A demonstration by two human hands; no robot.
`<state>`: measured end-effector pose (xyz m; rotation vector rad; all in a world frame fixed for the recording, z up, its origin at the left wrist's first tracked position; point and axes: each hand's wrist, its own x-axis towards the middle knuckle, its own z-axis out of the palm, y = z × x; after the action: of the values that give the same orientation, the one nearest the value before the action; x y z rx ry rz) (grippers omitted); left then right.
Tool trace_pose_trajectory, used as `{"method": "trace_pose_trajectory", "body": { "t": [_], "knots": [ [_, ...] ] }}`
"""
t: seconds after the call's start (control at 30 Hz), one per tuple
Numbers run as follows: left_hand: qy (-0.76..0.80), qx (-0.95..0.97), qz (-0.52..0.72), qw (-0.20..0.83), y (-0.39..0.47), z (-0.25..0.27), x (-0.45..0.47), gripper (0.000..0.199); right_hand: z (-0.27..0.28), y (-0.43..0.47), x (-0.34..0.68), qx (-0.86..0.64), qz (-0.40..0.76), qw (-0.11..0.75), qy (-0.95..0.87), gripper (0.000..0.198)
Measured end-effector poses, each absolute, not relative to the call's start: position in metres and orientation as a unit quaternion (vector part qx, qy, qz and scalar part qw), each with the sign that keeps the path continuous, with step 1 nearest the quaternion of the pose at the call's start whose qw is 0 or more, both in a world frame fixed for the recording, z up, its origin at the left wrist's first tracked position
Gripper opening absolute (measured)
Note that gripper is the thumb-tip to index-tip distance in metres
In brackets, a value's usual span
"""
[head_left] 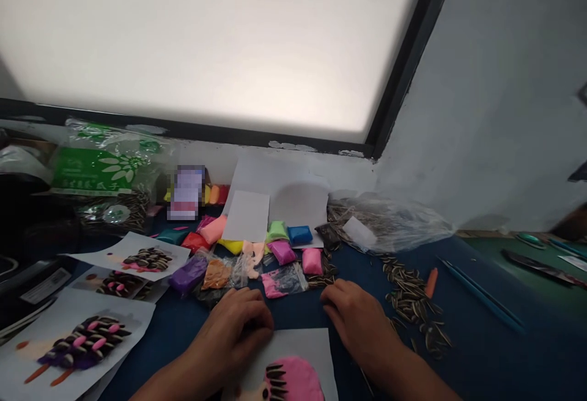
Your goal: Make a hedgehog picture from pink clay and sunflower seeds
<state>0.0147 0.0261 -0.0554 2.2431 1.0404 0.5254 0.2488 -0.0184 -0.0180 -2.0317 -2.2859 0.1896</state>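
My left hand (243, 324) rests on the blue table at the upper left of a white paper sheet (284, 345). Its fingers curve loosely downward, thumb apart, and I see nothing in it. On the sheet is a pink clay shape (303, 376) with a row of striped sunflower seeds (276, 382) along its left side, next to pale clay with a dark dot. The frame's bottom edge cuts this figure off. To the right of the sheet lies my right hand (360, 321), bent fingers down and thumb slightly apart, with nothing visible in it.
Several clay packets, including a pink one (312, 261) and a purple one (188, 274), lie ahead. Loose sunflower seeds (408, 297), an orange clay stick (431, 283) and blue tweezers (481, 294) are on the right. Finished seed-and-clay pictures (132, 321) and a seed bag (101, 172) stand left.
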Motion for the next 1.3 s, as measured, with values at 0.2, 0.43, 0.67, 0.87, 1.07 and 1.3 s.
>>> {"method": "trace_pose_trajectory", "body": {
  "t": [0.2, 0.43, 0.67, 0.87, 1.07, 1.3],
  "knots": [
    [0.409, 0.839, 0.155, 0.324, 0.027, -0.042, 0.018, 0.015, -0.022, -0.018, 0.25, -0.654, 0.038, 0.025, -0.755, 0.023],
    [0.401, 0.832, 0.104, 0.369, 0.038, -0.024, 0.018, 0.015, -0.003, -0.021, 0.245, -0.621, 0.081, 0.082, -0.775, 0.02],
    [0.401, 0.825, 0.11, 0.382, 0.04, -0.033, 0.016, 0.015, -0.005, -0.028, 0.241, -0.6, 0.24, 0.207, -0.735, 0.021],
    [0.395, 0.83, 0.118, 0.375, 0.037, -0.037, 0.015, 0.017, -0.016, -0.023, 0.247, -0.6, 0.212, 0.228, -0.737, 0.021],
    [0.418, 0.833, 0.112, 0.345, 0.035, -0.037, 0.018, 0.018, -0.021, -0.023, 0.246, -0.635, 0.135, 0.123, -0.75, 0.021],
    [0.391, 0.864, 0.169, 0.267, 0.033, -0.054, 0.024, 0.015, -0.013, -0.015, 0.258, -0.66, 0.045, 0.101, -0.743, 0.025]
  ]
}}
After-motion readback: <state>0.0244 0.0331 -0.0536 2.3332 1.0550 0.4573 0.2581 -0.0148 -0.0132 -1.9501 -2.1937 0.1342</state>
